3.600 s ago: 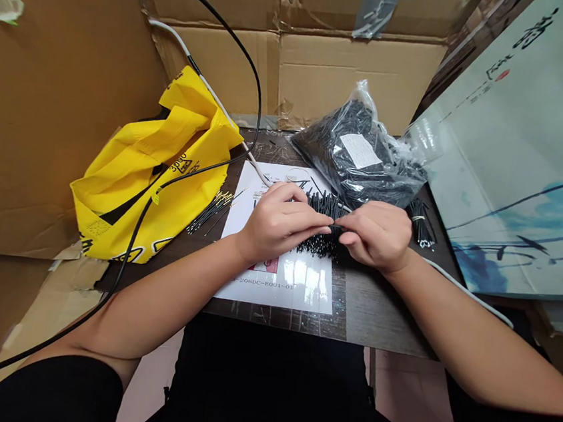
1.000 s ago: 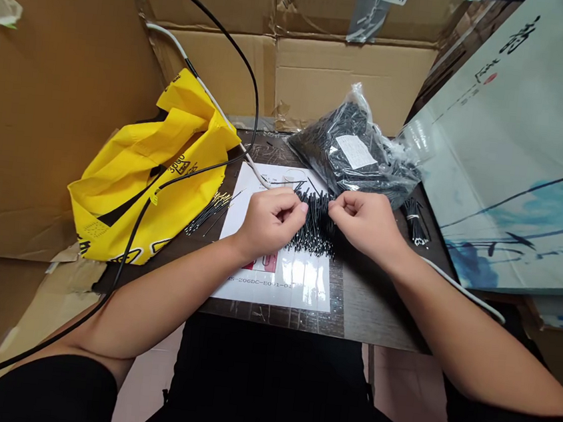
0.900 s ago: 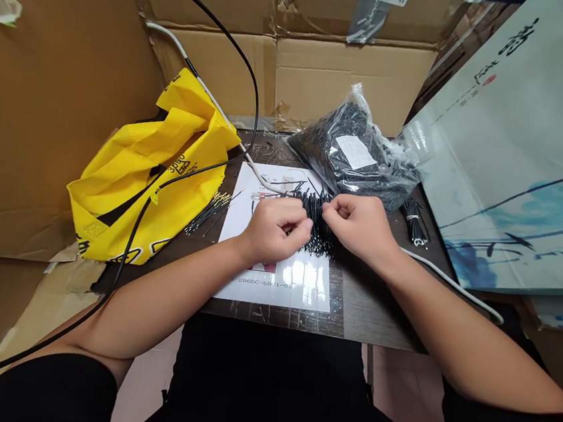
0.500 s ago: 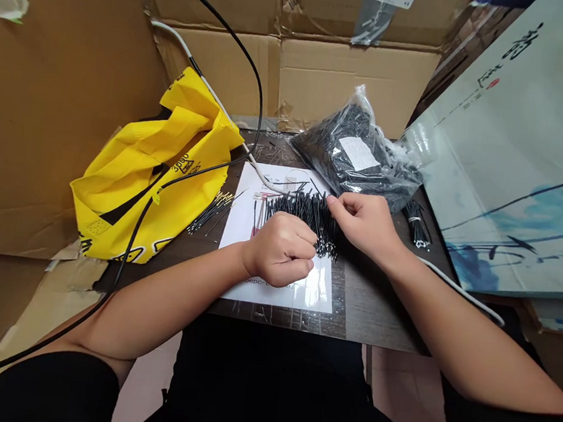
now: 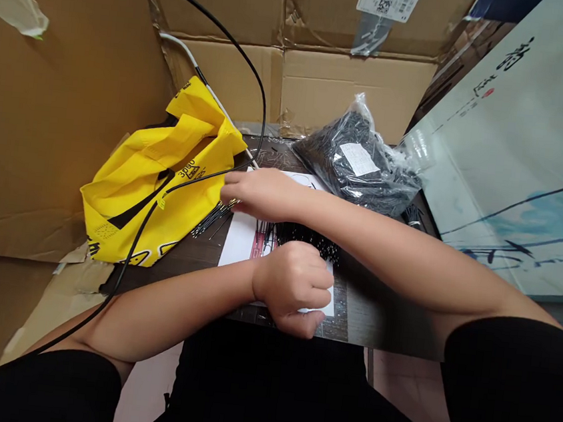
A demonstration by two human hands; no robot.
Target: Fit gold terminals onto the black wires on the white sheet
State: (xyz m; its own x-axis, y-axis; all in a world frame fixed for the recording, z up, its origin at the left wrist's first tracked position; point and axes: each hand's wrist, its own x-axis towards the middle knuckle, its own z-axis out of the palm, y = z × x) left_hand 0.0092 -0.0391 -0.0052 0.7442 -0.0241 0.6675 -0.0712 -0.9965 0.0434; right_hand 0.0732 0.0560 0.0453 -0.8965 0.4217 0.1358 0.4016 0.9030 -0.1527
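My left hand [image 5: 298, 290] is closed in a fist above the near part of a printed white sheet [image 5: 238, 243]. Whatever it holds, if anything, is hidden inside the fingers. A heap of short black wires [image 5: 311, 239] with shiny ends lies on the sheet, partly covered by my right forearm. My right hand [image 5: 260, 192] reaches across to the left with its fingers bent together, fingertips beside a smaller pile of black wires [image 5: 213, 220] with yellowish ends. I cannot make out what those fingers grip.
A yellow bag [image 5: 159, 178] lies at the left, crossed by a black cable [image 5: 128, 255]. Behind the sheet sits a clear bag of black wires [image 5: 338, 153]. A tied wire bundle [image 5: 413, 215] is at the right, beside a large pale paper bag [image 5: 527, 170]. Cardboard [image 5: 354, 91] walls the back.
My right hand has swung left from the right edge of the wire heap to the pile by the yellow bag. My left fist has come slightly nearer and to the right. The view shifted a little.
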